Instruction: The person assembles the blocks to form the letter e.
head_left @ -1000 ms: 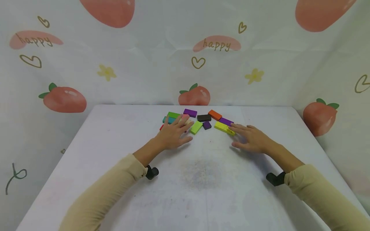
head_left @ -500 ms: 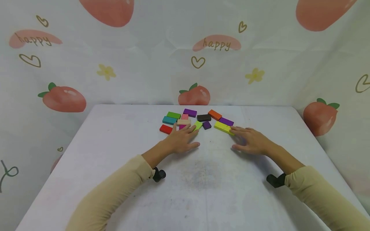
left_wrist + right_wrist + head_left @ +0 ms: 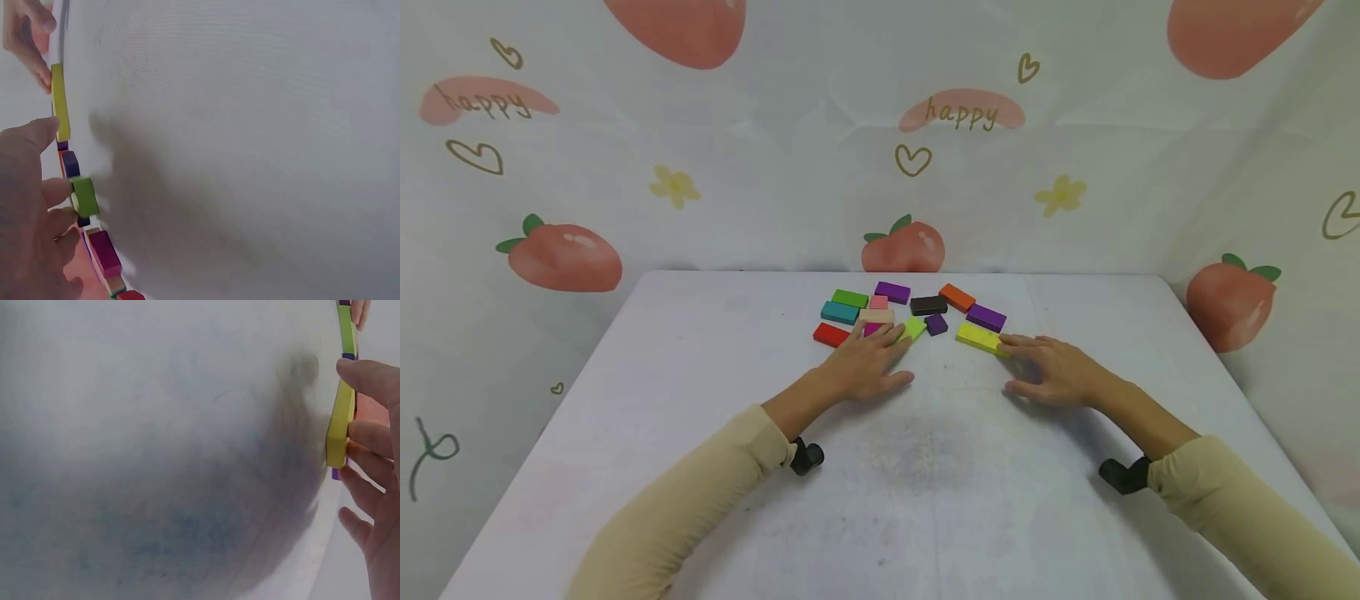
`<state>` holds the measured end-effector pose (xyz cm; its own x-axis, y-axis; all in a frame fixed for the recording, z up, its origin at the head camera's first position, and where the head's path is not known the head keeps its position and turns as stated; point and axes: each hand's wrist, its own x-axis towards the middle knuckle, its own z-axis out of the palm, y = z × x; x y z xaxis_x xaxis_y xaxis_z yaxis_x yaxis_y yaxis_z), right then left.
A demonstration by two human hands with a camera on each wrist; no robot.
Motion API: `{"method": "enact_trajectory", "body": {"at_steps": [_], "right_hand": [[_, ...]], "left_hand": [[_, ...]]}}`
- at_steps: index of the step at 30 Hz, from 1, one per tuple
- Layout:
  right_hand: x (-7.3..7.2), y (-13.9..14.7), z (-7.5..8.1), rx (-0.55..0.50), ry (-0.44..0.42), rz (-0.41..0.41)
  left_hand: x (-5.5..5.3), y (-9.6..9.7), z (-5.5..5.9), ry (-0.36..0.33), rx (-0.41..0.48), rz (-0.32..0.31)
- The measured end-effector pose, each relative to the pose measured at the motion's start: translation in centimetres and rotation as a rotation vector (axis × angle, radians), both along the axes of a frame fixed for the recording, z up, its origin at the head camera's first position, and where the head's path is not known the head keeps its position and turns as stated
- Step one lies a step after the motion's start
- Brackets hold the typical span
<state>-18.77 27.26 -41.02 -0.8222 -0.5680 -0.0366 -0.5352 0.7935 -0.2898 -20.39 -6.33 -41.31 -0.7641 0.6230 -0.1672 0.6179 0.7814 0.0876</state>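
Note:
My left hand (image 3: 868, 367) reaches over the near left of a group of coloured blocks. Its fairly straight fingertips rest on a light green block (image 3: 914, 327) and overlap a magenta block (image 3: 872, 329); thumb held apart. In the left wrist view the fingers meet the far side of that green block (image 3: 85, 196). My right hand (image 3: 1060, 372) has its fingertips on the right end of a yellow block (image 3: 977, 337), fingers extended, thumb spread. The right wrist view shows these fingers along the yellow block's (image 3: 339, 428) far side.
Around them lie red (image 3: 831, 335), teal (image 3: 839, 312), green (image 3: 850, 297), pink (image 3: 878, 302), beige (image 3: 877, 317), black (image 3: 928, 305) and orange blocks (image 3: 957, 297), plus several purple ones (image 3: 987, 317). The white table (image 3: 925, 500) ends at a printed cloth backdrop (image 3: 790, 167).
My left hand has moved right from over the teal and pink blocks to the light green one. The yellow block has shifted slightly toward me under my right fingertips, away from the purple block.

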Motion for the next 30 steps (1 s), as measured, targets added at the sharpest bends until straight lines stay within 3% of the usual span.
{"method": "enact_trajectory", "body": {"at_steps": [13, 21, 30], "right_hand": [[1.6, 0.8, -0.4, -0.086, 0.078, 0.070], [2.5, 1.2, -0.8, -0.115, 0.140, 0.111], [3.3, 1.2, -0.7, -0.135, 0.178, 0.152]], "left_hand": [[1.5, -2.3, 0.2, -0.019, 0.055, -0.141], [2.2, -2.6, -0.2, -0.068, 0.095, -0.195], [2.5, -2.8, 0.1, -0.105, 0.117, -0.254]]}}
